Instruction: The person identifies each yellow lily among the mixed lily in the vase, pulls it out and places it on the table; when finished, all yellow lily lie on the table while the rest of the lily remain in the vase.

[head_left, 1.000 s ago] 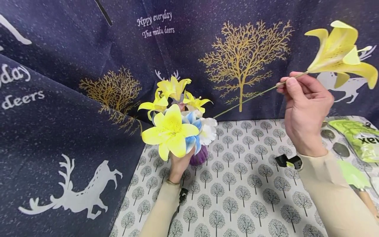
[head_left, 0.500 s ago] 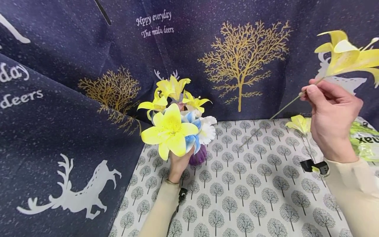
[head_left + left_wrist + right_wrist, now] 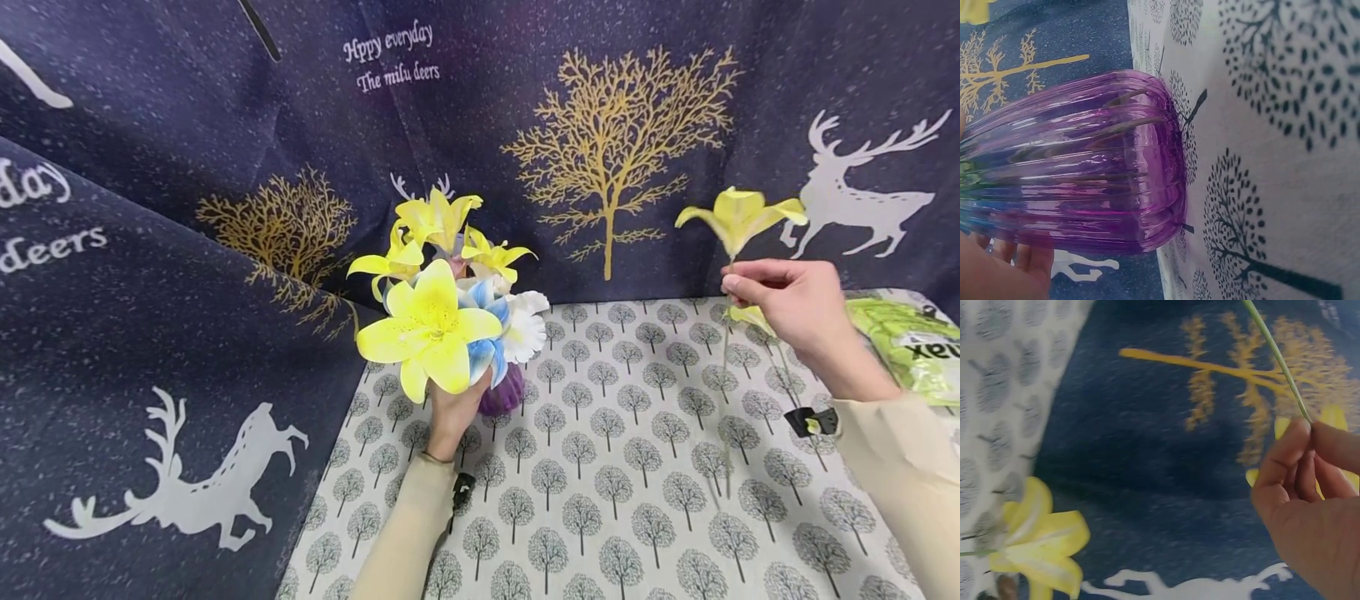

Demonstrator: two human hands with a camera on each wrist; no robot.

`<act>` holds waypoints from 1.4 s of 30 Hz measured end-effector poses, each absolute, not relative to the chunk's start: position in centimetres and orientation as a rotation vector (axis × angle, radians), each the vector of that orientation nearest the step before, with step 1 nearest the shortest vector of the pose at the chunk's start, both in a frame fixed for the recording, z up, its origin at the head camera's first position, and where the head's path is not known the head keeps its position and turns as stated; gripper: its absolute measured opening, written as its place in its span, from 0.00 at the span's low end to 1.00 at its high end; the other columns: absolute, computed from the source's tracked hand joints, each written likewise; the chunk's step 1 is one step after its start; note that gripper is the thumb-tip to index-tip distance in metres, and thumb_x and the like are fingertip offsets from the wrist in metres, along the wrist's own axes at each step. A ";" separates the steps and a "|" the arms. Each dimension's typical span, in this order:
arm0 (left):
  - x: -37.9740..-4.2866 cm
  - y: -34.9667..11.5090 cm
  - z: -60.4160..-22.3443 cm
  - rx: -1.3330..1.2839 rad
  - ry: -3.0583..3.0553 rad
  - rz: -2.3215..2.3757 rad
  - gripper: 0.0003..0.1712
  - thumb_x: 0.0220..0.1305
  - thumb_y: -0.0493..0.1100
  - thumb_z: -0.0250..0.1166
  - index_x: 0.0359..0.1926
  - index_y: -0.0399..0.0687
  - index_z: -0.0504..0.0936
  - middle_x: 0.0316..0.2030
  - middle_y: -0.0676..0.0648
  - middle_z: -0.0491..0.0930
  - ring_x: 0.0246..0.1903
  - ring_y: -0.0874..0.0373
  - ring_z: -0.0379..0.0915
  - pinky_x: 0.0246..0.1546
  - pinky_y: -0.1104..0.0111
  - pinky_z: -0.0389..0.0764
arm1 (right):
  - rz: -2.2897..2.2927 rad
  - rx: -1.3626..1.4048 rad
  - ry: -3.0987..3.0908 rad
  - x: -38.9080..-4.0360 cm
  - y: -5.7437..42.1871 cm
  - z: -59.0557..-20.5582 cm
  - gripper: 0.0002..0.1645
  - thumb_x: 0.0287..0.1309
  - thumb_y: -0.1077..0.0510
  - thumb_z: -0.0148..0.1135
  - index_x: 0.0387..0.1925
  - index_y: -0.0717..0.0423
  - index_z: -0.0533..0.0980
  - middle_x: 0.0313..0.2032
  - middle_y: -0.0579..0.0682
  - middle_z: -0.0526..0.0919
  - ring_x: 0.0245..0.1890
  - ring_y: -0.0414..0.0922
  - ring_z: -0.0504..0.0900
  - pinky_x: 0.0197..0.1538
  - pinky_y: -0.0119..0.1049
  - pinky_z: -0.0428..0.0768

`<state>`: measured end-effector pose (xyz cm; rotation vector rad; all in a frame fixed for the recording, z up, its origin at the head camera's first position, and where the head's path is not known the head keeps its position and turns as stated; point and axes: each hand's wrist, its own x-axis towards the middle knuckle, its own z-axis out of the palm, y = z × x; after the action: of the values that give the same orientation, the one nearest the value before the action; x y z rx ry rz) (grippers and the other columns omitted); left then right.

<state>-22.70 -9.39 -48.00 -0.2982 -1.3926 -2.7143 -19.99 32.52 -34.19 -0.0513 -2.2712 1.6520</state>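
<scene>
My left hand (image 3: 453, 417) holds the ribbed purple vase (image 3: 1104, 169), its fingers against the side in the left wrist view. The vase base rests on the tablecloth. Several yellow lilies (image 3: 437, 329), a blue flower (image 3: 483, 354) and a white flower (image 3: 527, 327) stand in it, partly covering that hand. At the right, my right hand (image 3: 795, 304) pinches the thin green stem (image 3: 1275, 353) of another yellow lily (image 3: 738, 218) just below its bloom. The lily is upright, its stem hanging down over the cloth. Behind this hand, a further yellow lily (image 3: 1041, 540) is partly hidden in the head view.
A green plastic bag (image 3: 907, 350) lies at the table's right back. The tablecloth (image 3: 600, 492) has a tree print. A dark blue fabric backdrop (image 3: 480, 125) with deer and golden trees rises behind the table and along its left side.
My right hand first moved right, then back left and lower, turning the lily from slanted to upright. The other lily and the backdrop deer came into view. My left hand stays on the vase.
</scene>
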 end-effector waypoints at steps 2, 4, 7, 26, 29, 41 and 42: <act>-22.7 -9.3 -48.0 -0.300 -1.453 -2.644 0.43 0.56 0.16 0.52 0.64 0.62 0.66 0.61 0.61 0.73 0.66 0.65 0.68 0.70 0.70 0.73 | 1.563 -0.090 -2.398 -20.4 32.9 -35.2 0.13 0.63 0.56 0.68 0.31 0.28 0.86 0.23 0.22 0.85 0.22 0.28 0.83 0.27 0.22 0.80; -22.6 -9.3 -48.1 -0.298 -1.495 -2.582 0.44 0.53 0.16 0.55 0.64 0.61 0.66 0.61 0.60 0.73 0.66 0.64 0.68 0.71 0.70 0.72 | 1.508 -0.112 -2.485 -20.8 33.3 -36.2 0.15 0.63 0.53 0.68 0.28 0.22 0.83 0.22 0.21 0.84 0.23 0.28 0.81 0.26 0.24 0.78; -22.6 -9.1 -48.1 -0.308 -1.463 -2.578 0.45 0.51 0.16 0.56 0.65 0.59 0.66 0.62 0.59 0.73 0.66 0.63 0.67 0.71 0.69 0.71 | 1.461 -0.138 -2.582 -21.4 33.8 -37.7 0.09 0.64 0.50 0.67 0.31 0.26 0.84 0.21 0.23 0.83 0.24 0.29 0.81 0.28 0.27 0.78; -22.6 -9.0 -48.3 -0.325 -1.534 -2.457 0.47 0.47 0.16 0.59 0.66 0.57 0.65 0.61 0.59 0.72 0.65 0.64 0.68 0.72 0.71 0.70 | 1.404 -0.184 -2.881 -23.8 36.4 -46.0 0.27 0.69 0.52 0.60 0.58 0.70 0.77 0.31 0.32 0.86 0.29 0.30 0.83 0.34 0.30 0.85; -22.6 -9.0 -48.3 -0.336 -1.470 -2.514 0.47 0.48 0.15 0.57 0.66 0.58 0.64 0.62 0.59 0.72 0.66 0.63 0.67 0.72 0.69 0.70 | 1.385 -0.171 -2.906 -23.9 36.4 -46.3 0.25 0.70 0.54 0.59 0.58 0.71 0.77 0.32 0.42 0.89 0.28 0.30 0.81 0.32 0.30 0.83; -22.8 -9.1 -48.3 -0.281 -1.677 -2.314 0.49 0.45 0.19 0.66 0.68 0.50 0.62 0.63 0.58 0.72 0.66 0.63 0.68 0.74 0.69 0.68 | 1.434 -0.196 -2.918 -23.8 36.5 -47.0 0.28 0.70 0.53 0.59 0.59 0.72 0.75 0.34 0.45 0.90 0.29 0.32 0.84 0.35 0.30 0.86; -22.8 -9.1 -48.3 -0.284 -1.666 -2.324 0.49 0.45 0.18 0.66 0.68 0.50 0.62 0.63 0.58 0.72 0.66 0.63 0.68 0.74 0.69 0.68 | 1.431 -0.210 -2.918 -23.7 36.5 -46.9 0.28 0.70 0.51 0.59 0.59 0.71 0.75 0.34 0.45 0.90 0.29 0.33 0.84 0.35 0.31 0.85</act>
<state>-22.79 -9.13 -48.29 -0.2838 -1.6660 -2.3242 -23.68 36.48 -46.93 -0.2097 -2.9177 1.4308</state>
